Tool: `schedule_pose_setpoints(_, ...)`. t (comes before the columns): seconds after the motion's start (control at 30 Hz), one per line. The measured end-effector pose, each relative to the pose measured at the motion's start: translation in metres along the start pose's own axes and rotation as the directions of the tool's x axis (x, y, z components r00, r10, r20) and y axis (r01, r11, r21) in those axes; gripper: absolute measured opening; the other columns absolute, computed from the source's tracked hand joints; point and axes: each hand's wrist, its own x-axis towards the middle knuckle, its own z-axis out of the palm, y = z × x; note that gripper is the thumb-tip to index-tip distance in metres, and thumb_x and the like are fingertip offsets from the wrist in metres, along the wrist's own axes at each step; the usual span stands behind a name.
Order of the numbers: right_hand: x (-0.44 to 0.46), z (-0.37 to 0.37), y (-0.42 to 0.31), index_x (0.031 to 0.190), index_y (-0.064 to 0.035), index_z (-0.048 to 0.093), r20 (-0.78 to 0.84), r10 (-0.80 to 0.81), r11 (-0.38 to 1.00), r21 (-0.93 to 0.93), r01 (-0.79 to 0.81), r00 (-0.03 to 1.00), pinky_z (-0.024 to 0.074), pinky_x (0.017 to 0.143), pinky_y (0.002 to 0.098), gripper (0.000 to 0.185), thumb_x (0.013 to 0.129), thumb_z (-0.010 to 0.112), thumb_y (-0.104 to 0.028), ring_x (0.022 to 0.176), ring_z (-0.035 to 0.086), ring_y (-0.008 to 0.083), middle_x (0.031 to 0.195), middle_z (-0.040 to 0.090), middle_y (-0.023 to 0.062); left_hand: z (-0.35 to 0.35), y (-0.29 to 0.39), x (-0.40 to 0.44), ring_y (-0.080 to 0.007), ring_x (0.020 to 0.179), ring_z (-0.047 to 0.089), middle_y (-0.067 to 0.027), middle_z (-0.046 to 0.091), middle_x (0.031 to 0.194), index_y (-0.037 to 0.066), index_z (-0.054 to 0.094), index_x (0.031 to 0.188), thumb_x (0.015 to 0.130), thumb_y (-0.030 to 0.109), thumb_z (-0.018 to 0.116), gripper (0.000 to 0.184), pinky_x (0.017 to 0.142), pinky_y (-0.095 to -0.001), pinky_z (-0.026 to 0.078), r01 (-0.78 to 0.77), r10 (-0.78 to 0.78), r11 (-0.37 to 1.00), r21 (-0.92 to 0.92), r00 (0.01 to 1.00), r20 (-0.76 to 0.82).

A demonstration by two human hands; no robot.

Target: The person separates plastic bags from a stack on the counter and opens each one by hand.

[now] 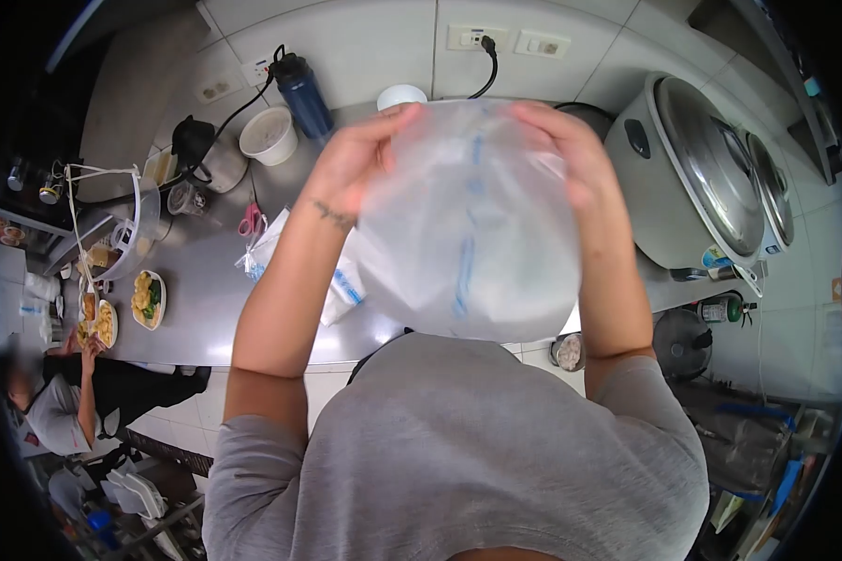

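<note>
A large translucent plastic bag [468, 224] with a line of blue print hangs in front of my chest. My left hand [360, 154] grips its upper left edge, and my right hand [566, 150] grips the upper right. Both hands are a little smeared, but their fingers close on the plastic. Behind the bag, part of the steel counter is hidden. Just left of my left forearm lie white plastic packets [341, 290] with blue print, and pink-handled scissors [250, 221] rest beside them.
On the right stands a big lidded steel cooker [678, 178]. Along the wall are a blue bottle [303, 98], a white tub [268, 136], a white bowl [401, 96] and a kettle [217, 166]. A food tray [148, 299] sits left; another person [65, 397] works at the far left.
</note>
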Motion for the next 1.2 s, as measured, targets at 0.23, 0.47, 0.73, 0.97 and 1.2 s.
schedule_pose_setpoints(0.23,0.053,-0.071,0.123,0.109,0.0009,0.055,-0.337,0.013,0.984,-0.166,-0.072,0.941,0.0519,0.063,0.0328,0.03,0.087,0.054,-0.019,0.076,0.062,0.0185,0.093,0.061,0.0113,-0.155,-0.117,0.055,-0.0189,0.081,0.063,-0.0116,0.062,0.096,-0.005,0.05,0.11,0.088,0.008,0.044,0.026,0.072,-0.0296,0.053,0.026,-0.055,0.958,-0.284,0.994,-0.095)
schedule_pose_setpoints(0.47,0.026,-0.036,0.063,0.127,-0.0026,0.044,0.091,-0.592,0.801,-0.044,0.597,0.801,0.0435,0.087,0.0322,0.065,0.08,0.065,-0.042,0.105,0.053,0.0185,0.117,0.054,0.0088,-0.068,-0.055,0.029,-0.0229,0.09,0.061,-0.0087,0.06,0.104,0.0,0.049,0.112,0.078,0.017,0.066,0.041,0.079,-0.0307,0.049,-0.679,0.796,0.443,0.585,0.598,0.09)
schedule_pose_setpoints(0.73,0.051,-0.06,0.156,0.121,0.0006,0.044,0.127,-0.557,0.709,-0.442,0.549,0.821,0.0409,0.09,0.0341,0.068,0.075,0.07,-0.043,0.105,0.052,0.0199,0.114,0.055,0.0126,-0.084,-0.127,0.068,-0.0166,0.088,0.057,-0.0089,0.059,0.098,-0.001,0.051,0.107,0.073,0.03,0.075,0.052,0.078,-0.0294,0.046,-0.58,0.869,0.203,0.789,0.477,0.127)
schedule_pose_setpoints(0.97,0.048,-0.074,0.191,0.122,0.0026,0.041,0.19,-0.678,0.455,-0.65,0.608,0.71,0.0419,0.087,0.0357,0.059,0.085,0.056,-0.042,0.101,0.055,0.0264,0.111,0.054,0.017,-0.117,-0.16,0.063,-0.033,0.096,0.055,-0.0189,0.054,0.108,-0.003,0.044,0.116,0.078,0.041,0.065,0.062,0.083,-0.0389,0.042,-0.526,0.797,0.193,0.828,0.576,0.18)
schedule_pose_setpoints(1.2,0.025,-0.083,0.218,0.127,0.0036,0.036,0.104,-0.62,0.499,-0.713,0.493,0.778,0.0387,0.091,0.0382,0.057,0.087,0.053,-0.033,0.108,0.05,0.036,0.12,0.049,0.0229,-0.145,-0.187,0.028,-0.0377,0.128,0.029,-0.0253,0.033,0.136,-0.003,0.029,0.134,0.084,0.033,0.056,0.067,0.103,-0.0421,0.026,-0.344,0.63,0.207,0.916,0.763,0.144)
